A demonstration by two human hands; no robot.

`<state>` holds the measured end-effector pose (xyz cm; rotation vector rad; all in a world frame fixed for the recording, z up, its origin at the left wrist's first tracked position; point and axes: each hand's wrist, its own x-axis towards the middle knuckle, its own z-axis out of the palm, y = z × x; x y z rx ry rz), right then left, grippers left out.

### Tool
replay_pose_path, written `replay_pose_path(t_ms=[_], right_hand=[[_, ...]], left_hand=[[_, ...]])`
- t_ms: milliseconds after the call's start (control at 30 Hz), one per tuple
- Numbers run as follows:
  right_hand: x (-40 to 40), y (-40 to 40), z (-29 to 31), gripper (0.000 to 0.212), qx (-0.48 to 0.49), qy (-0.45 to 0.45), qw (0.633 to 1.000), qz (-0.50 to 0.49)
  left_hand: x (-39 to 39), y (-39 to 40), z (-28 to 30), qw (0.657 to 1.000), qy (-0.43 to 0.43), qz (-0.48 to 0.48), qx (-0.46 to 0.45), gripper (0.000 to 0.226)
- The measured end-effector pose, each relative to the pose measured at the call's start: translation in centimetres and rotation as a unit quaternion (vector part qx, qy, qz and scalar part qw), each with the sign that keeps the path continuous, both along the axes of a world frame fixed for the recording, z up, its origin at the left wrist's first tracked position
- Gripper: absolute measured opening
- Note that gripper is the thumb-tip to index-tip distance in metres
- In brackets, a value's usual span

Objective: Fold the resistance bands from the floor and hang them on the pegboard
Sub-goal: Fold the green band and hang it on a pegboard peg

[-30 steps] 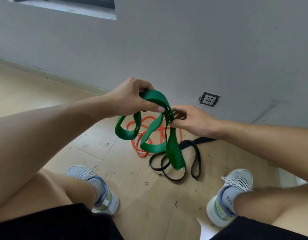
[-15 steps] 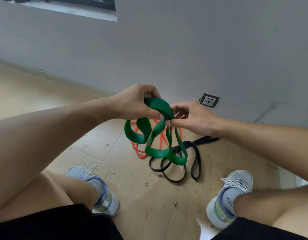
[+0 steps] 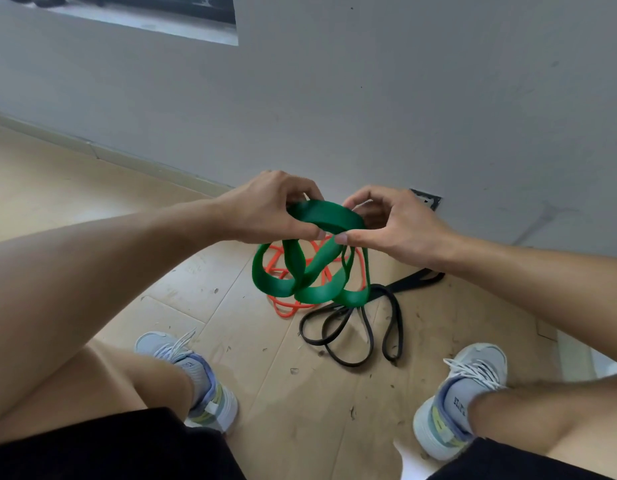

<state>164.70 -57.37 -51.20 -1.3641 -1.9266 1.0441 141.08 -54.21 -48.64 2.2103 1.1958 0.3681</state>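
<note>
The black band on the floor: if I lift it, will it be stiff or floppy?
Probably floppy: the black band lies in loose, uneven loops. It looks thin, so likely light. Lifted at one point, its loops may dangle and tangle.

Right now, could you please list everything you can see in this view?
green band: 1, green, held in coils above the floor by both hands
orange band: 1, orange, on the floor behind the green band
black band: 1, black, on the floor between the shoes, by the wall
socket: 1, dark frame, low on the wall behind the right hand
wall: 1, grey, ahead
floor: 1, light wood, scattered with bits of debris
picture: 1, dark with a pale edge, top left on the wall, mostly cut off
shoes: 2, pale grey, white laces, on the floor
shorts: 1, black, bottom edge
left hand: 1, grips the green band
right hand: 1, pinches the green band
</note>
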Motion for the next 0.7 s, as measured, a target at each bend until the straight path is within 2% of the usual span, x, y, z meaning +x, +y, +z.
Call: replay_pose_path(t_ms=[233,400,533,700], right_hand=[[-0.51,-0.37,0.33,0.044,0.054,-0.005,0.998,-0.014],[-0.64,-0.29,0.44,0.038,0.087,0.001,0.996,-0.037],[-0.68,-0.5,0.59,0.03,0.099,-0.028,0.994,-0.03],[-0.82,-0.33,0.82,0.035,0.074,-0.037,0.996,-0.014]], left_hand=[[-0.05,0.06,-0.14,0.999,-0.022,0.001,-0.024,0.025],[0.18,0.19,-0.14,0.998,-0.023,0.004,-0.06,0.023],[0.7,-0.3,-0.05,0.999,-0.004,-0.008,-0.032,0.024],[0.57,-0.48,0.38,1.0,-0.005,-0.004,-0.024,0.027]])
